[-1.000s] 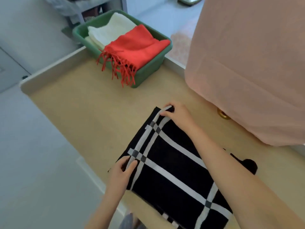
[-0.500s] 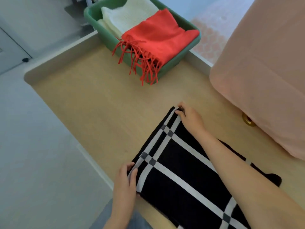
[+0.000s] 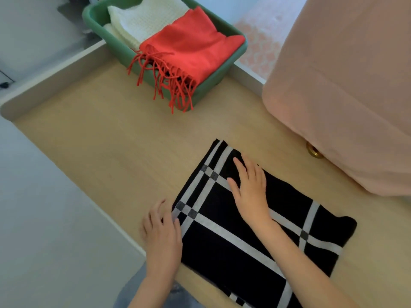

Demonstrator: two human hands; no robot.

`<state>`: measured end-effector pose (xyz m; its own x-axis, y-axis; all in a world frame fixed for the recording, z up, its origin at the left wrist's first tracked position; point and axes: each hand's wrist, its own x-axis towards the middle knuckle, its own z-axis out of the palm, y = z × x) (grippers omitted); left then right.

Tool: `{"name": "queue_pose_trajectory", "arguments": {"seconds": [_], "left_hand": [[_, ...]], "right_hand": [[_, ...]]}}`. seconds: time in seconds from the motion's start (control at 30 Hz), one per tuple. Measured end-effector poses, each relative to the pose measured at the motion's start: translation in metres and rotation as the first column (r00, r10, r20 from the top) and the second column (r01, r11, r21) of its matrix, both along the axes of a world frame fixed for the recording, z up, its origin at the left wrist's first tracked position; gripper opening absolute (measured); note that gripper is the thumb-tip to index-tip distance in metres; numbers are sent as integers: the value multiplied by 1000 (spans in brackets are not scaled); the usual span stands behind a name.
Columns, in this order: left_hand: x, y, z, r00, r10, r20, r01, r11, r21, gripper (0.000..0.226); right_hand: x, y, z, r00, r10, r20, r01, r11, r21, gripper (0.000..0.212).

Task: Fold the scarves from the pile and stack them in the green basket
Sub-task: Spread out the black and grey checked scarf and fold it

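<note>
A black scarf with white stripes (image 3: 233,247) lies folded flat on the wooden table (image 3: 106,138). My right hand (image 3: 250,187) rests palm down on its upper part, fingers spread. My left hand (image 3: 162,230) touches the scarf's near left corner with its fingertips; whether it pinches the edge is unclear. At the table's far side stands the green basket (image 3: 213,78), holding a folded white scarf (image 3: 144,21) and a folded red scarf (image 3: 189,50) whose fringe hangs over the basket's front rim.
A large pink fabric mass (image 3: 347,81) covers the right side of the table. A small brass knob (image 3: 313,151) peeks out under it. The table has a raised white edge (image 3: 51,78) along the far left side.
My right hand has let go of the scarf's far corner and now lies flat on it. The left hand stays at the near corner. The camera has moved closer.
</note>
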<state>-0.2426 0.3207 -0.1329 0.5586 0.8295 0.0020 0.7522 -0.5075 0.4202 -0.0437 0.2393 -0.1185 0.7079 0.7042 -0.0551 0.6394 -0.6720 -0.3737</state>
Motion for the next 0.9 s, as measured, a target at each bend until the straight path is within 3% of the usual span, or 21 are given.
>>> {"name": "queue_pose_trajectory", "arguments": {"seconds": [0.1, 0.17, 0.33, 0.47, 0.57, 0.6, 0.67, 0.73, 0.77, 0.83, 0.9], "left_hand": [[19, -7, -6, 939, -336, 68, 335, 942, 31, 40], [26, -8, -18, 882, -471, -11, 471, 882, 18, 44], [20, 1, -39, 833, -534, -141, 543, 839, 30, 54], [25, -7, -32, 861, -490, -137, 500, 865, 45, 54], [41, -32, -22, 827, -558, -66, 558, 830, -23, 71], [45, -45, -18, 767, -641, -1, 640, 766, -64, 71], [46, -74, -13, 554, -827, 95, 831, 542, -128, 56], [42, -98, -12, 317, -942, 105, 936, 293, -195, 54], [39, -105, -15, 239, -965, 105, 953, 213, -215, 58], [35, -115, -19, 179, -981, 82, 963, 157, -221, 65], [38, -118, -18, 182, -982, 42, 968, 171, -183, 70]], "right_hand": [[-45, -56, -9, 998, -68, -9, 66, 987, -146, 64], [-70, -85, -17, 986, -163, -37, 152, 967, -205, 66], [-102, -126, -26, 973, -211, -92, 169, 926, -337, 63], [-96, -141, -21, 983, -136, -124, 106, 969, -224, 61], [-104, -161, -5, 960, -264, -90, 248, 956, -157, 66], [-110, -172, 0, 934, -339, -113, 326, 937, -123, 70], [-126, -194, 8, 851, -487, -194, 495, 869, -12, 86], [-142, -218, 8, 744, -588, -319, 634, 771, 60, 107], [-149, -228, 5, 708, -609, -359, 672, 737, 75, 117], [-161, -242, -6, 664, -611, -431, 710, 697, 107, 121], [-166, -242, -6, 618, -580, -532, 747, 645, 165, 103]]}}
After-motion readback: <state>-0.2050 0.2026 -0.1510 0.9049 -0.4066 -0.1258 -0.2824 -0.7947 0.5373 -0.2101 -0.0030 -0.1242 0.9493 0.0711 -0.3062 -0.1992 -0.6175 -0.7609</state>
